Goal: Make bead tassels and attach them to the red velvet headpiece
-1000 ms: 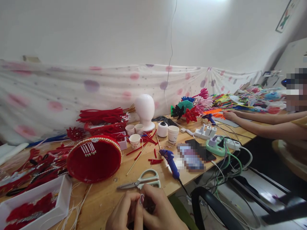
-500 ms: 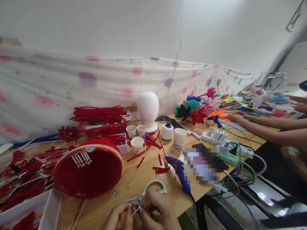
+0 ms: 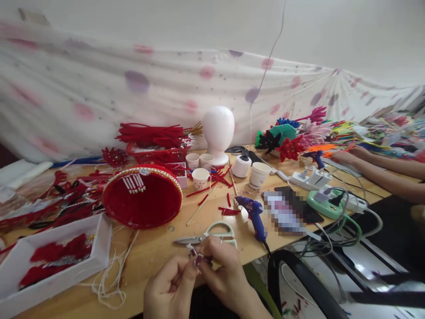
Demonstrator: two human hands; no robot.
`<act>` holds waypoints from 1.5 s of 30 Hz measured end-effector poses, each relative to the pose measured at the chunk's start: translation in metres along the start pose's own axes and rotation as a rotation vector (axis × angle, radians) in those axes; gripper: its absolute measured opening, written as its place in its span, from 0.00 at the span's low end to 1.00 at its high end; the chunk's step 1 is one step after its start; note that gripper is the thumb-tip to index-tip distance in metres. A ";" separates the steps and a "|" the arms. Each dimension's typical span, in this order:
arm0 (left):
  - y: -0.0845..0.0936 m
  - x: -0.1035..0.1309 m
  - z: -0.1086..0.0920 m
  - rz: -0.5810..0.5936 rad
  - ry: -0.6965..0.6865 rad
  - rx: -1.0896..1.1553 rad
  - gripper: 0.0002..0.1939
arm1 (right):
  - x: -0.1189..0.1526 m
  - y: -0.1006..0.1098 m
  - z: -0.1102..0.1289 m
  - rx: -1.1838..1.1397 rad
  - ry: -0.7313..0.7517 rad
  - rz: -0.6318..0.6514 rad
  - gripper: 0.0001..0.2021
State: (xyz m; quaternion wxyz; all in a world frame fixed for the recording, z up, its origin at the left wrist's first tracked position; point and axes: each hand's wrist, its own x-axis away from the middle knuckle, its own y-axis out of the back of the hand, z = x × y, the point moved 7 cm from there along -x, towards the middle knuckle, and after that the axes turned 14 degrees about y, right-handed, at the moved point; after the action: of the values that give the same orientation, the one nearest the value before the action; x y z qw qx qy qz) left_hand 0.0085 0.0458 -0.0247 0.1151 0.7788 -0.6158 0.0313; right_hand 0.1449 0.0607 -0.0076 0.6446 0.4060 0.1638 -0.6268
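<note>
At the table's front edge, my left hand [image 3: 172, 283] and my right hand [image 3: 224, 270] meet with fingers pinched together. Between the fingertips is a small white beaded piece [image 3: 191, 250], partly hidden by the fingers. Just beyond them lie scissors [image 3: 217, 230] with pale green handles, blades pointing left. A blue glue gun [image 3: 254, 217] rests to the right of my right hand. To the left, a red velvet hat [image 3: 142, 204] with a pearl-trimmed rim shows its hollow side.
A white foam head [image 3: 218, 133] stands behind paper cups [image 3: 200, 178]. A white box [image 3: 102, 241] with red pieces is at left. A phone [image 3: 285, 212], a green power strip [image 3: 325, 204] and cables are at right. Another person's arms [image 3: 381, 173] reach in from the right.
The view has tilted down and shifted left, showing more of my hands and the white box. The white piece now sticks up above my fingertips.
</note>
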 end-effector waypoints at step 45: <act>0.015 -0.027 -0.010 -0.358 -0.332 -0.078 0.06 | 0.010 -0.024 -0.026 -0.482 -0.554 0.082 0.13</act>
State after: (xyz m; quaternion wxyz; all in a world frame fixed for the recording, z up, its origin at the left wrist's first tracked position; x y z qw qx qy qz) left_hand -0.0112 0.0705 -0.0183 0.0461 0.8650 -0.4791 -0.1417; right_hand 0.1316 0.0757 -0.0379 0.7663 0.0637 0.1096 -0.6299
